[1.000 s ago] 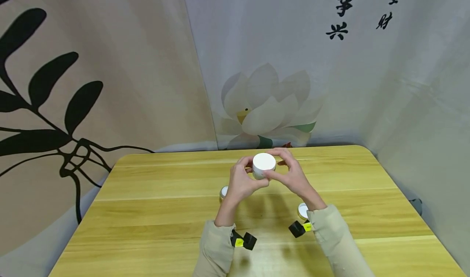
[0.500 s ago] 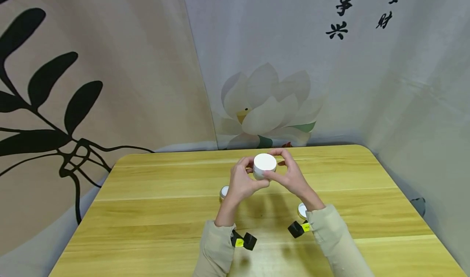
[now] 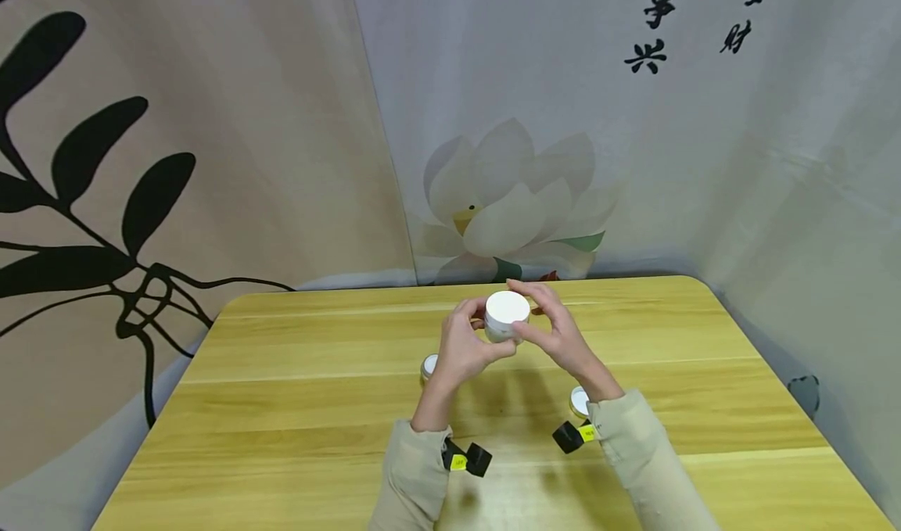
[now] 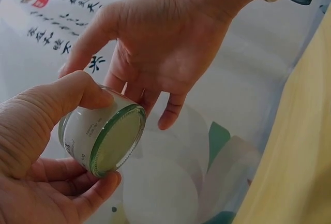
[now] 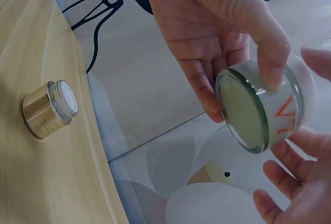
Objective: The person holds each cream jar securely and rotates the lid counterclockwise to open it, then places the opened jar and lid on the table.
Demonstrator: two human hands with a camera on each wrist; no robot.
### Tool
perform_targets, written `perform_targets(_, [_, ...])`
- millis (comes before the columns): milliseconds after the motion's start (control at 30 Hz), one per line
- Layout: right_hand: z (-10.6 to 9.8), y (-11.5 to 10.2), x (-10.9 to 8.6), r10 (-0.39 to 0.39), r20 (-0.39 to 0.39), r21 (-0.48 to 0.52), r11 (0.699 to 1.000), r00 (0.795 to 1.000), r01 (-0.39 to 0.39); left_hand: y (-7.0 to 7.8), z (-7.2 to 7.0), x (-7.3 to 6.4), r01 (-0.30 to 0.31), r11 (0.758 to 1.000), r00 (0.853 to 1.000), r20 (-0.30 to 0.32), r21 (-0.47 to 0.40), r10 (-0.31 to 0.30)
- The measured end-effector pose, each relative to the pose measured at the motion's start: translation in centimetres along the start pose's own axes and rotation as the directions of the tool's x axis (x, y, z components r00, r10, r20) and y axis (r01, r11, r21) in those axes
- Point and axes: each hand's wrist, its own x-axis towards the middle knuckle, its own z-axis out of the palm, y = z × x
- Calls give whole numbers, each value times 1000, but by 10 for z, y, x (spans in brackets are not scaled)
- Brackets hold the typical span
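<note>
A white cosmetic jar point(image 3: 501, 328) with a greenish glass base is held above the far part of the table by both hands. My left hand point(image 3: 464, 343) grips the jar's body, with the thumb on one side and the fingers on the other, as the left wrist view shows. My right hand point(image 3: 559, 339) holds the white lid point(image 3: 507, 306) between thumb and fingers; its outer fingers spread away from the jar. Orange lettering shows on the label in the right wrist view, where the jar's base point(image 5: 240, 113) tilts toward the camera.
A gold jar point(image 5: 46, 113) with a white top stands on the wooden table point(image 3: 317, 406), partly behind my left wrist in the head view. Near my right wrist lies a small round white piece with a gold rim point(image 3: 579, 400). A printed curtain point(image 3: 281, 163) hangs behind the table.
My right hand's fingers and thumb have shifted slightly around the lid, the index finger reaching further left behind it. My left hand stays almost still with the jar.
</note>
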Motion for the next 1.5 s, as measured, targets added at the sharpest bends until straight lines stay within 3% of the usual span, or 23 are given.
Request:
perform_targets(233, [1,0,1,92,-31,-5,996,995,-92,0,0,0,-8,1000,1000,-13,-16,7])
perform_targets(600, [0,3,-1,-4,7,-32,999,1000,4,-1,1,0,-4,1000,1000,-11,-2,4])
perform_targets(967, [5,-37,1,99,-39,3,995,994,-99,0,2,0,-7,1000,1000,-6,-12,7])
perform_targets(1267, [2,-35,0,23,14,-35,999,1000,-23,-2,2,0,-13,1000,1000,-8,-9,13])
perform_targets(1500, [4,-34,1,83,-10,7,996,996,-83,-4,3,1,4,1000,1000,-5,-17,-5])
